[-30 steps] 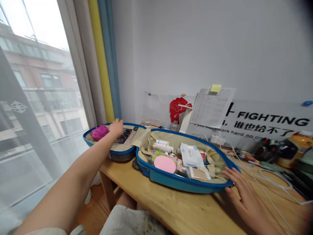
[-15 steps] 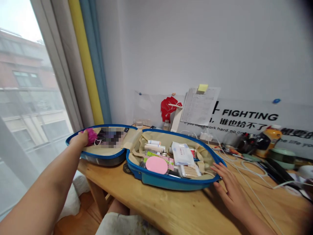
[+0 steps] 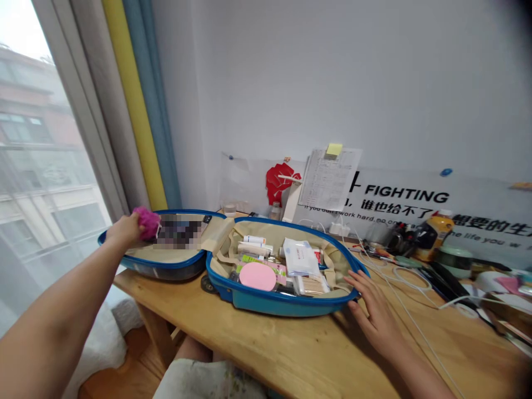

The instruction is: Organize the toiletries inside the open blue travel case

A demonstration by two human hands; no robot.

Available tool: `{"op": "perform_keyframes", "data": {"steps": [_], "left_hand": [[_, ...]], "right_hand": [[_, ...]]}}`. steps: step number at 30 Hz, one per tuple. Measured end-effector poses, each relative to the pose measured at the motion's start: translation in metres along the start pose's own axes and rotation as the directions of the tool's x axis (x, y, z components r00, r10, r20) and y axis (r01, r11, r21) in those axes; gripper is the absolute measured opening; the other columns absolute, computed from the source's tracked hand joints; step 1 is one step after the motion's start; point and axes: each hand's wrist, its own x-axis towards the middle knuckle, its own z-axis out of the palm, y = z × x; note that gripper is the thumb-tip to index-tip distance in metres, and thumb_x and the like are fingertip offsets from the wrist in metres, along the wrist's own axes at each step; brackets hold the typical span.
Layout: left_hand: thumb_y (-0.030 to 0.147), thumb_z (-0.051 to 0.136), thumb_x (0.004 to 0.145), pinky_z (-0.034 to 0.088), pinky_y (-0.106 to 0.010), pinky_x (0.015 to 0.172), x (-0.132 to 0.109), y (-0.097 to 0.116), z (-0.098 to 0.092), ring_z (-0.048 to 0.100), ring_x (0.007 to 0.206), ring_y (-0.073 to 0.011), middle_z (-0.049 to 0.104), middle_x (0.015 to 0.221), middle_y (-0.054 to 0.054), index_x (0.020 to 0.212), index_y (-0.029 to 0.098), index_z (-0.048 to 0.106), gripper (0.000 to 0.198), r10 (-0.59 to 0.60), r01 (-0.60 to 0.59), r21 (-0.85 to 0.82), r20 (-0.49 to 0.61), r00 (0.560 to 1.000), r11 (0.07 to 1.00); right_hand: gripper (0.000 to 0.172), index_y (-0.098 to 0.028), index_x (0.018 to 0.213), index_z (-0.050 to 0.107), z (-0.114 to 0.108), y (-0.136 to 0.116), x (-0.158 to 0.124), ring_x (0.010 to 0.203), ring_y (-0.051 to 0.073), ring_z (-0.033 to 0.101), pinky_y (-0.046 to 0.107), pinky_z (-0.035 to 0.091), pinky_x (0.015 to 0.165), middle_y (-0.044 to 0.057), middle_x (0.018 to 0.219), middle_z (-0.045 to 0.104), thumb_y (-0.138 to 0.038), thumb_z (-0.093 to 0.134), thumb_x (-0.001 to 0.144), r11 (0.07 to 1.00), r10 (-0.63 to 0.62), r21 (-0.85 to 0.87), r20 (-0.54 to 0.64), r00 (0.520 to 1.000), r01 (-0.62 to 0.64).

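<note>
My left hand is closed on a bright magenta bath puff with a white cord, just above the left half of an open blue suitcase. Under and beside the puff in that half lies a dark flat item, partly blurred out. My right hand has its fingers spread, the fingertips at the right end of the suitcase rim. The right half holds a pink oval item, a white packet, a pack of cotton swabs and white tubes.
The suitcase lies on a wooden table by a curtained window. White cables, an orange bottle, a green-lidded jar and other clutter stand to the right. A poster and papers hang on the wall behind.
My left hand has lifted the bath puff slightly up from the suitcase's left half. The right hand stays at the rim. The whole view has shifted a little to the right.
</note>
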Motion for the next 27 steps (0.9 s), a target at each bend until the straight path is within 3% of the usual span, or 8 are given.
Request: {"op": "perform_keyframes", "data": {"steps": [5,8,10,12,14,18,22,27], "left_hand": [[0.034,0.047,0.081,0.044,-0.025,0.073,-0.015,0.059,-0.044,0.058,0.088,-0.0186,0.062,0.102,-0.006,0.103,0.017,0.05,0.028,0.157,-0.193,-0.136,-0.241,0.958,0.972],[0.031,0.052,0.078,0.045,-0.025,0.077,-0.042,0.119,-0.063,0.058,0.08,-0.0139,0.062,0.096,-0.001,0.097,0.017,0.05,0.023,0.28,-0.397,-0.386,-0.324,0.903,0.833],[0.028,0.054,0.077,0.047,-0.025,0.073,-0.07,0.166,-0.066,0.058,0.072,-0.0119,0.062,0.091,0.001,0.095,0.018,0.05,0.021,0.364,-0.463,-0.57,-0.286,0.886,0.679],[0.025,0.053,0.077,0.049,-0.024,0.065,-0.103,0.214,-0.059,0.058,0.065,-0.0102,0.061,0.087,0.002,0.093,0.019,0.049,0.018,0.501,-0.431,-0.766,-0.166,0.849,0.477],[0.021,0.053,0.077,0.049,-0.023,0.062,-0.136,0.258,-0.044,0.058,0.064,-0.0095,0.06,0.081,0.003,0.091,0.019,0.048,0.015,0.64,-0.355,-0.872,-0.064,0.766,0.336],[0.022,0.058,0.077,0.048,-0.022,0.062,-0.19,0.324,-0.003,0.056,0.062,-0.0088,0.058,0.076,0.005,0.086,0.019,0.048,0.014,0.803,-0.403,-0.872,-0.018,0.596,0.28],[0.022,0.059,0.076,0.047,-0.025,0.071,-0.215,0.354,0.024,0.057,0.074,-0.013,0.061,0.081,0.002,0.086,0.019,0.051,0.013,0.87,-0.617,-0.723,-0.047,0.491,0.309],[0.027,0.06,0.076,0.048,-0.026,0.075,-0.223,0.363,0.029,0.061,0.086,-0.0178,0.065,0.095,-0.003,0.104,0.019,0.054,0.029,0.935,-0.739,-0.602,0.034,0.354,0.302]], "right_hand": [[0.04,-0.025,0.125,0.049,0.001,-0.001,0.001,0.129,0.027,0.043,0.049,0.042,0.099,0.009,0.13,0.055,-0.043,0.04,0.091,1.0,-0.002,0.016,-0.014,1.0,0.002],[0.039,-0.025,0.125,0.049,0.0,-0.002,0.002,0.13,0.027,0.042,0.048,0.043,0.099,0.009,0.13,0.054,-0.041,0.04,0.091,1.0,-0.01,0.011,-0.022,1.0,0.01],[0.039,-0.025,0.126,0.048,0.0,-0.002,0.002,0.13,0.027,0.042,0.048,0.043,0.098,0.009,0.13,0.054,-0.041,0.041,0.091,1.0,-0.012,0.0,-0.022,1.0,0.012],[0.039,-0.024,0.125,0.048,0.001,-0.002,0.002,0.129,0.026,0.043,0.047,0.044,0.098,0.009,0.13,0.054,-0.041,0.04,0.091,1.0,-0.008,-0.007,-0.02,1.0,0.008],[0.039,-0.024,0.124,0.049,0.001,-0.001,0.002,0.129,0.026,0.043,0.047,0.043,0.098,0.01,0.13,0.055,-0.041,0.04,0.091,1.0,-0.002,-0.002,-0.016,1.0,0.002],[0.039,-0.024,0.123,0.051,0.0,-0.001,0.001,0.129,0.027,0.044,0.046,0.043,0.099,0.01,0.128,0.055,-0.041,0.041,0.09,1.0,0.007,-0.001,-0.012,1.0,-0.007],[0.039,-0.024,0.124,0.05,0.001,-0.002,0.001,0.129,0.027,0.043,0.048,0.042,0.1,0.01,0.127,0.056,-0.041,0.04,0.09,1.0,0.013,-0.004,-0.003,1.0,-0.013],[0.038,-0.022,0.122,0.049,0.001,-0.002,0.001,0.127,0.027,0.045,0.046,0.044,0.098,0.012,0.128,0.054,-0.041,0.039,0.091,0.999,-0.019,-0.034,-0.031,0.999,0.018]]}}
